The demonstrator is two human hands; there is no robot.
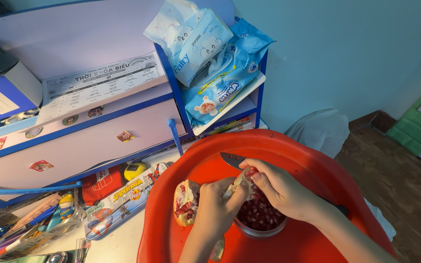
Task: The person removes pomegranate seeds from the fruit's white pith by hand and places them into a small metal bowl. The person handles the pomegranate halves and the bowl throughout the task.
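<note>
Pomegranate piece (242, 181), pale pith outward and red seeds showing at its top, sits pinched between both hands directly above a clear bowl (260, 217) of loose seeds. The left hand (218, 207) closes its fingers around the piece from the near side; the right hand (281, 191) curls over it from the far side, fingertips (255, 176) pressed against the seeds. A second pomegranate chunk (186, 202) lies just left of the bowl, cut face up, nearer the left hand. A knife blade (231, 159) lies beyond the bowl, its tip pointing left, partly hidden by the right hand. All rest in a red tray (317, 165), whose raised rim rings the bowl with open room beyond and to the right. A table (123, 238) carries the tray.
</note>
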